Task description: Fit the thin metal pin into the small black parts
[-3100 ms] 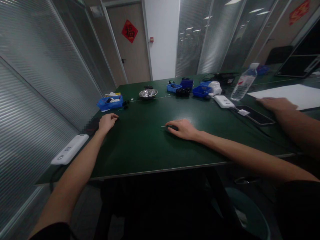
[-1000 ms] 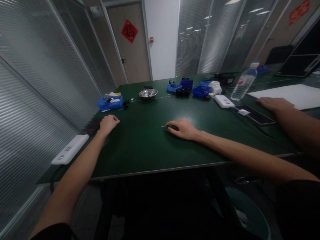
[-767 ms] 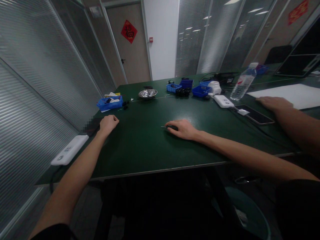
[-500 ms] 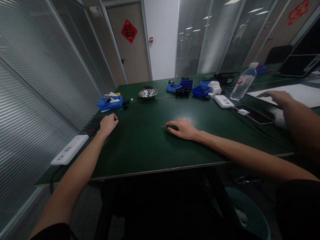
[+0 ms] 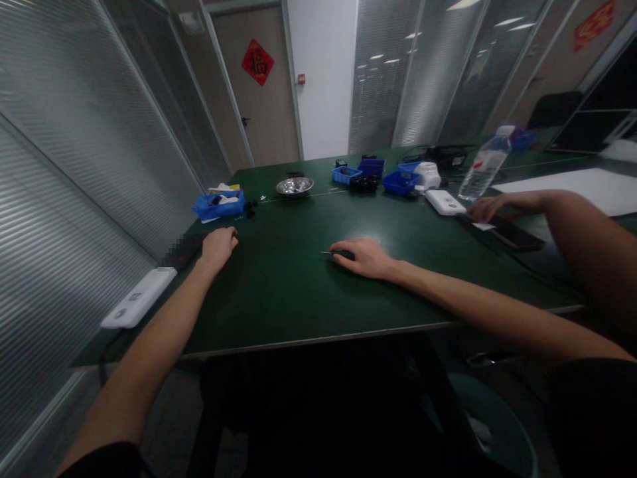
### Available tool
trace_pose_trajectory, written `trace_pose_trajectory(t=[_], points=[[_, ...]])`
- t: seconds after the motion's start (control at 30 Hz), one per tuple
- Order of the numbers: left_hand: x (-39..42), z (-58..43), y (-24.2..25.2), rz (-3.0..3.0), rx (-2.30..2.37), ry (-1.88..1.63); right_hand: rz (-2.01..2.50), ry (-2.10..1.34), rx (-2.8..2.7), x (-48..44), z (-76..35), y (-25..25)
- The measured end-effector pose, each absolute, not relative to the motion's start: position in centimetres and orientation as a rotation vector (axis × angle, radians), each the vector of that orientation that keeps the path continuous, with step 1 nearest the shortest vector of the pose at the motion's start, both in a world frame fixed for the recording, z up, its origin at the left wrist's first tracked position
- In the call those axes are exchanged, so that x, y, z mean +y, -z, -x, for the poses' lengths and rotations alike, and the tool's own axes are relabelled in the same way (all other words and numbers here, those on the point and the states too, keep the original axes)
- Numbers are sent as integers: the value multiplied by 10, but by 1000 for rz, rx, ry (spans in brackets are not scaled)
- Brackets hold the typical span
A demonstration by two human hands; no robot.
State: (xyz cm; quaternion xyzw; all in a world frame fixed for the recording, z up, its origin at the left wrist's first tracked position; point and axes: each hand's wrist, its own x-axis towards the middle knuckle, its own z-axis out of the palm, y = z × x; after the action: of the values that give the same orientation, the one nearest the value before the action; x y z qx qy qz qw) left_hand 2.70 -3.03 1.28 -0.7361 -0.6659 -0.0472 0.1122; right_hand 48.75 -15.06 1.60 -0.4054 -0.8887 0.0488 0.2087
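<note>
My right hand point(image 5: 364, 257) rests on the green table with its fingers wrapped round a small screwdriver point(image 5: 344, 254). The tool has a dark handle, and its thin metal shaft points left, just over the tabletop. My left hand point(image 5: 217, 248) lies near the table's left side with the fingers curled in; whatever may be inside them is hidden. Beside that wrist is a dark, partly pixelated flat item point(image 5: 186, 251). Beyond my left hand sits a blue tray point(image 5: 219, 208) of small parts, and a shiny metal bowl point(image 5: 294, 188) stands farther back.
At right another person's hand point(image 5: 490, 207) is over a dark phone point(image 5: 515, 234), near a tilted water bottle point(image 5: 486, 164) and a white power strip point(image 5: 444, 202). Blue bins point(image 5: 401, 182) stand at the back. Another white power strip point(image 5: 139, 299) lies along the left edge.
The other person's hand has come left and down to the phone from above the white sheet. My left hand has shifted very slightly right. My right hand and the screwdriver have stayed put.
</note>
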Motion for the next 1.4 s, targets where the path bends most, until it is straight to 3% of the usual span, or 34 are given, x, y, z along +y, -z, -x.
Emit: trace_pose_trajectory(t=[0.9,1.17,1.3,1.4], points=[[-22,-22,-7,2216,-1899,108,1121,-124,-2470,-150,-488,-15],[-26,-32,-6,2318,-2042,597,1096,-138,-2482,-150,-490,-15],[-36,-63,-15,2751,-1965,1029,1097,-135,-2475,-148,-490,-14],[-59,-97,-27,3189,-1742,1040,1109,-137,-2479,-148,-489,-14]])
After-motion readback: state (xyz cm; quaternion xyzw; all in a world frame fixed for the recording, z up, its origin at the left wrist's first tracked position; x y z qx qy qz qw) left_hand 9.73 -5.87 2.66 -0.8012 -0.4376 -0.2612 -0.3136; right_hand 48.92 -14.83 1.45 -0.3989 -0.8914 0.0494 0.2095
